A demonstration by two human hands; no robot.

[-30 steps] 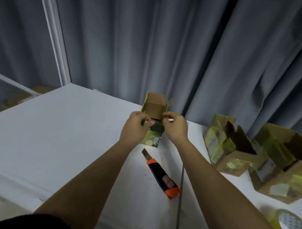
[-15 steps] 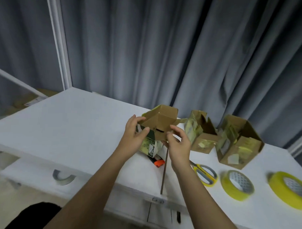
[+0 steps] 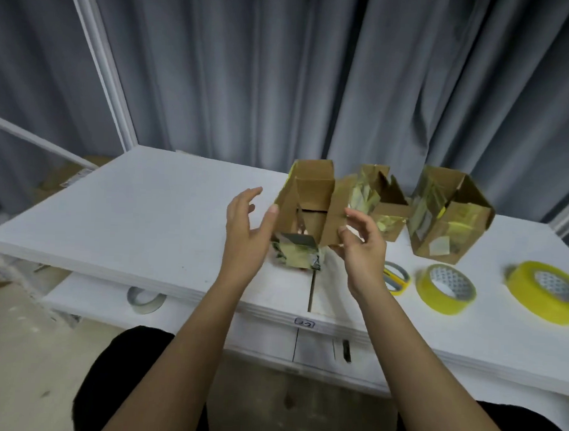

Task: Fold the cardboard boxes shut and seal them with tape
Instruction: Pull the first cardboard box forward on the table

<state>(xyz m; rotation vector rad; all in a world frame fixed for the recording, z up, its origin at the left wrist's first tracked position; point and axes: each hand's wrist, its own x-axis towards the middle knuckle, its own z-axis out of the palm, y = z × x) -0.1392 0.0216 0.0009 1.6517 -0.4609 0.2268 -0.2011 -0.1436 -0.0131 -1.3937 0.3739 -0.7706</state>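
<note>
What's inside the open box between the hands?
The box shows bare cardboard walls, a dark slit at its far end and a small glint low down. Its front flap and the left hand cover the rest.

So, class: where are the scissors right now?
In the head view, the scissors lie on the white table, partly hidden behind the right hand, just left of the nearer tape roll.

The boxes are plain brown cardboard, matt, the near one (image 3: pixel 311 197) with shiny crinkled tape scraps (image 3: pixel 296 256) stuck low on it. The tape rolls (image 3: pixel 446 293) look like glossy yellow plastic film. The bench (image 3: pixel 141 216) is smooth matt white, and the curtain (image 3: pixel 281 70) is soft grey cloth.
</note>
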